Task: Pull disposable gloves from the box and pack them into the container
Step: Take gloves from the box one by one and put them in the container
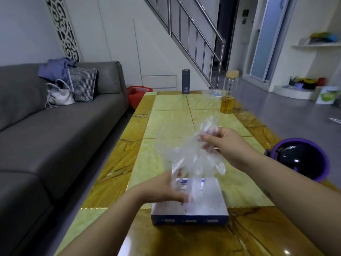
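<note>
Hanging above the box [190, 218], clear plastic gloves [193, 156].

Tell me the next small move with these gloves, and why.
Probably raise the right hand a little to draw the clear gloves free of the box: the left hand grips their lower end, which hangs right at the box top.
</note>
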### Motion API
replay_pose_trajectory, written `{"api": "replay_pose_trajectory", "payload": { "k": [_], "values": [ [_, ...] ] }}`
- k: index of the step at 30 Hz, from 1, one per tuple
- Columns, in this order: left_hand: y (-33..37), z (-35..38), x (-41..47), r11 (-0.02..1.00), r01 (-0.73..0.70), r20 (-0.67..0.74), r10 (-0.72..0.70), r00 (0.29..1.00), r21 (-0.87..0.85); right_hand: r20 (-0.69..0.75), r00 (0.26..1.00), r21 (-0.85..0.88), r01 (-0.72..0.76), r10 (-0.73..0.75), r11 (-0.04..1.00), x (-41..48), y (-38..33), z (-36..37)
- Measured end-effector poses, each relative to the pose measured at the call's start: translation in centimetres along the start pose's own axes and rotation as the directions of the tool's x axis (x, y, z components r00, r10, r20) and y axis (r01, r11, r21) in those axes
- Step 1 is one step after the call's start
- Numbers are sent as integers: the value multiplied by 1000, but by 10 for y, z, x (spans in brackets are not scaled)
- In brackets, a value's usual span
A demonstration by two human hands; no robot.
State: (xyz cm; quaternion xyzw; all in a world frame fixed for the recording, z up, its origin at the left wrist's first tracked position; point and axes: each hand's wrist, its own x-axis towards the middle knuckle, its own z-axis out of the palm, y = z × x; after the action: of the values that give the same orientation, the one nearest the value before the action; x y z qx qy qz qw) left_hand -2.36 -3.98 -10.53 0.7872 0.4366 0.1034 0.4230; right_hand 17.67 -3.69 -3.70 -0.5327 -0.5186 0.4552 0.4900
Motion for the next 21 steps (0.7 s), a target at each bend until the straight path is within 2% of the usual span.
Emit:
{"api": "replay_pose_trajectory", "payload": {
  "k": [2, 4, 6, 9, 11, 13, 15, 16, 18, 20, 21],
  "values": [
    [14, -14, -10, 952, -64, 75, 91, 993, -300, -6, 999, 112, -38, 39, 993, -3, -3, -1],
    [26, -23, -15, 832, -65, 22, 93, 995, -551, 18, 997, 189, -76, 74, 979, -7, -5, 0],
    [32, -28, -12, 769, -82, -73, 45, 996, -634, 62, 995, 207, -90, 78, 974, -11, -7, 4],
    [42, -28, -2, 766, -99, -200, -39, 979, -635, 114, 991, 213, -93, 70, 973, -12, -12, 8],
    [44, -27, 3, 749, -96, -232, -78, 970, -656, 141, 989, 242, -86, 52, 967, -10, -15, 8],
    [44, -29, 6, 682, -117, -257, -108, 960, -722, 164, 986, 293, -78, 30, 953, -10, -17, 4],
    [46, -36, 6, 677, -148, -303, -116, 946, -721, 162, 985, 291, -99, 53, 952, -10, -18, -3],
    [46, -40, 5, 689, -158, -327, -120, 937, -707, 139, 988, 234, -103, 72, 967, -10, -18, -7],
    [47, -48, 4, 733, -179, -404, -141, 904, -656, 11, 998, -23, -53, 54, 998, -7, -20, -14],
    [50, -57, 4, 826, -194, -528, -141, 838, -529, -150, 982, -271, 69, -113, 960, -5, -27, -17],
    [51, -61, 5, 892, -180, -601, -120, 790, -415, -188, 963, -317, 127, -194, 940, -5, -32, -17]
  ]
}}
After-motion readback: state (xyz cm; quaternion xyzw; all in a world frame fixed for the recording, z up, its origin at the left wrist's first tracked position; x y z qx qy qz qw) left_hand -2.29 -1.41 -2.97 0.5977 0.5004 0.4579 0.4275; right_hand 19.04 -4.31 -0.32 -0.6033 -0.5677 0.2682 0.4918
